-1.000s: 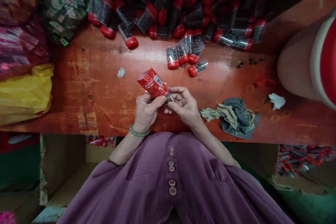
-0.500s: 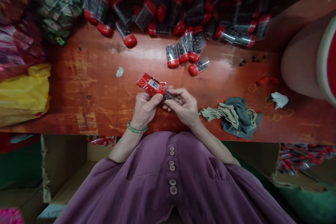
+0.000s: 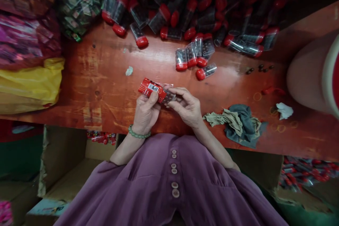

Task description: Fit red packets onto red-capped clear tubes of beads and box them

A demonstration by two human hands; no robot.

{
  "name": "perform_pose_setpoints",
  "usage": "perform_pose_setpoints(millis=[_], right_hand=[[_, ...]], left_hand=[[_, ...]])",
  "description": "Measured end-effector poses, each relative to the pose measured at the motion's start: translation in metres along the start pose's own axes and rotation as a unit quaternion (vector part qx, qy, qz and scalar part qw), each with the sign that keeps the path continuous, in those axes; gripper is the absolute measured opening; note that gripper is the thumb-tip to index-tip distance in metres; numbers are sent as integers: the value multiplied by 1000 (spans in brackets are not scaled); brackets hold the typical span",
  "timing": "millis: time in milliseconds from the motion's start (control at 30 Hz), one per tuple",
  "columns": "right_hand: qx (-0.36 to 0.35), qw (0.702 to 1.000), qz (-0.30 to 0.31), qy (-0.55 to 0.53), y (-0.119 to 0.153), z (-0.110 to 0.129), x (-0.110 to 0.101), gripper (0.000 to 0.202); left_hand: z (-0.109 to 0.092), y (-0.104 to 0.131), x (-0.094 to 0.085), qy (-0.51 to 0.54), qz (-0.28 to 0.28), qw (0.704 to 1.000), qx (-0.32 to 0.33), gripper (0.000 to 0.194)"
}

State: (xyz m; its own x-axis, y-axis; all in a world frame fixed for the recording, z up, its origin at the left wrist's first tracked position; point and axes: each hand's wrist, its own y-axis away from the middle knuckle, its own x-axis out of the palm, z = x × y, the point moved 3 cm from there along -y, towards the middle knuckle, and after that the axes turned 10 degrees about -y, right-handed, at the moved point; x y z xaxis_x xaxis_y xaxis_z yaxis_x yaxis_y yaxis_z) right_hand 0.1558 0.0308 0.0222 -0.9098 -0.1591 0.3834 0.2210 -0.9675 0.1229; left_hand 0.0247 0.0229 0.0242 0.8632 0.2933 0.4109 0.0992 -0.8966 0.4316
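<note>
My left hand (image 3: pixel 146 113) is closed on a red printed sleeve (image 3: pixel 145 86) with a barcode, its thumb pressed on the printed face. Out of the sleeve's right end shows a clear container of dark balls (image 3: pixel 169 97), partly inside the sleeve. The fingers and thumb of my right hand (image 3: pixel 188 107) pinch the container's right end. Both hands are above the table near its front edge. Beyond them lie several filled clear containers with red caps (image 3: pixel 191 54), and one more capped container (image 3: pixel 206 71) lies just nearer.
A dim heap of red-capped containers (image 3: pixel 169 17) fills the back. At left are plastic bags of small packets (image 3: pixel 79 3) and a yellow bag (image 3: pixel 29 84). A grey-green cloth (image 3: pixel 238 123), loose balls (image 3: pixel 261 67) and a large pale bucket (image 3: pixel 307 74) are at right. Below stands a cardboard box (image 3: pixel 63 155).
The container has gone further into the red sleeve, and the sleeve now lies more level. My left thumb has shifted left along it. The whole view has turned slightly.
</note>
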Motion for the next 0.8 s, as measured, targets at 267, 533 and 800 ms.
perform_pose_setpoints(millis=[267,533,800], right_hand=[[-27,998,-14,61,8,-2,-8,32],[-125,966,114,197,18,-2,10,26],[-187,837,110,503,-1,6,-12,31]], left_hand=[[16,22,7,-5,-3,999,-38,33],[-3,50,-39,-173,29,984,-26,22],[-60,134,-211,-573,-80,807,-117,31]])
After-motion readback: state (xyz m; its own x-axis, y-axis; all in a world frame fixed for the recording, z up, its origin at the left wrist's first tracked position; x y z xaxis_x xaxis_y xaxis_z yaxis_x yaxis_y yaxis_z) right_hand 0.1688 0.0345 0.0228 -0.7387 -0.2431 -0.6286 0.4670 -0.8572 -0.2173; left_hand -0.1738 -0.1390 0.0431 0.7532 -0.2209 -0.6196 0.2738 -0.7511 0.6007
